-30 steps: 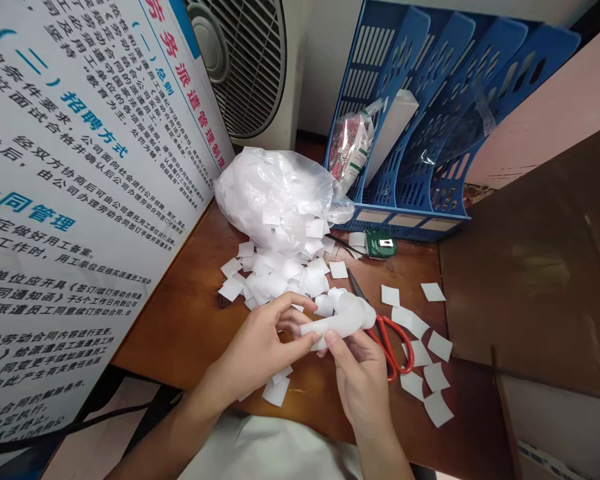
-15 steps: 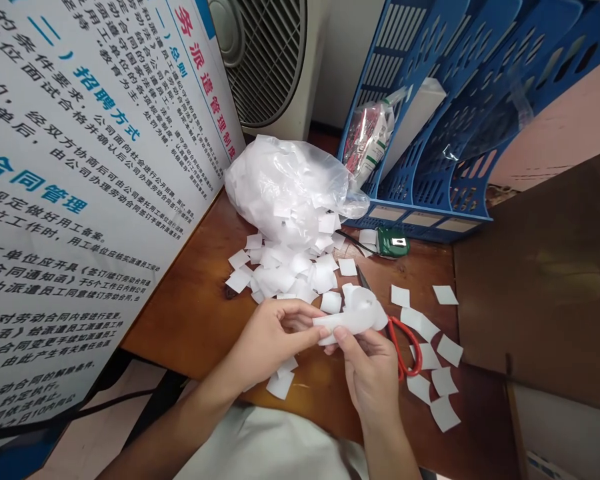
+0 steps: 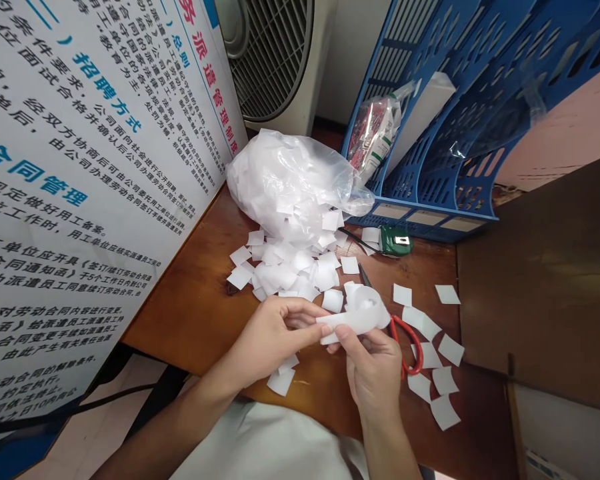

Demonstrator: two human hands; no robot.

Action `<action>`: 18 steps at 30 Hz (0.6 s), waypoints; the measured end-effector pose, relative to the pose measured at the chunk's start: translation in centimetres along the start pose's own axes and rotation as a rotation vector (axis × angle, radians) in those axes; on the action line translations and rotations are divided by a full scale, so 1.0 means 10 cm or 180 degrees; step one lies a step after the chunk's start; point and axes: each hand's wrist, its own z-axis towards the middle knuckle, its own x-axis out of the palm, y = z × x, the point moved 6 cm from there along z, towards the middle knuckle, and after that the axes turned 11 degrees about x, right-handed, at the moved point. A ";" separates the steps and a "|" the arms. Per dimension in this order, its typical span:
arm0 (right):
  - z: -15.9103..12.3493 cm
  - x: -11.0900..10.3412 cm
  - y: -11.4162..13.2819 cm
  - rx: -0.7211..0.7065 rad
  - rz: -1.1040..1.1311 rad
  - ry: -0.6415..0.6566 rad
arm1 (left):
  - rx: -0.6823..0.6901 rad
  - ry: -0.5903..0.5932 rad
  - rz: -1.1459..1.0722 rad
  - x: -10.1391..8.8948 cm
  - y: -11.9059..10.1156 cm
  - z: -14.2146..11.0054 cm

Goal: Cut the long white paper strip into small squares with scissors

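Observation:
Between both hands is a curled white strip (image 3: 363,312), translucent and partly rolled up at its far end. My left hand (image 3: 275,333) pinches the strip's left end between thumb and fingers. My right hand (image 3: 373,367) grips the strip's lower edge, thumb on top, the other fingers beneath it. Just behind the strip lie scissors with red handles (image 3: 411,343), their dark blade tip pointing away; part of them is covered by the strip and hand. A heap of small white squares (image 3: 290,267) lies beyond my left hand. More loose white squares (image 3: 445,380) are scattered to the right.
A clear plastic bag (image 3: 290,173) full of white squares stands behind the heap. A green tape measure (image 3: 396,241) sits before a blue file rack (image 3: 430,223). A printed board (image 3: 105,167) borders the left, a fan (image 3: 275,67) the back. All this rests around a brown wooden table (image 3: 200,293).
The view has shifted slightly. Both hands keep their hold on the white strip, and nothing on the table has visibly moved.

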 end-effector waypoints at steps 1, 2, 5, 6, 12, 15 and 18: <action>0.01 0.01 0.00 0.0001 -0.0036 -0.0002 | -0.0004 0.0011 -0.0011 0.00 0.00 0.00; 0.01 0.02 0.00 0.0000 -0.0075 -0.0005 | -0.0005 0.0029 -0.0018 0.00 0.01 0.00; -0.03 0.07 0.06 -0.0005 -0.0188 -0.0015 | -0.0012 0.0031 0.0021 -0.02 0.03 0.01; -0.06 0.08 0.11 0.0016 -0.0272 -0.0010 | -0.0022 -0.0011 0.0084 -0.04 0.04 0.01; -0.32 -0.36 0.64 -0.0563 -0.2709 -0.0605 | -0.0261 -0.0576 0.0504 -0.33 0.12 -0.01; -0.31 -0.66 0.70 -0.0723 -0.3780 -0.1031 | -0.0345 -0.0749 0.0629 -0.46 0.14 -0.03; -0.18 -0.74 0.58 -0.0383 -0.4289 -0.1018 | -0.0307 -0.0812 0.0720 -0.51 0.12 -0.04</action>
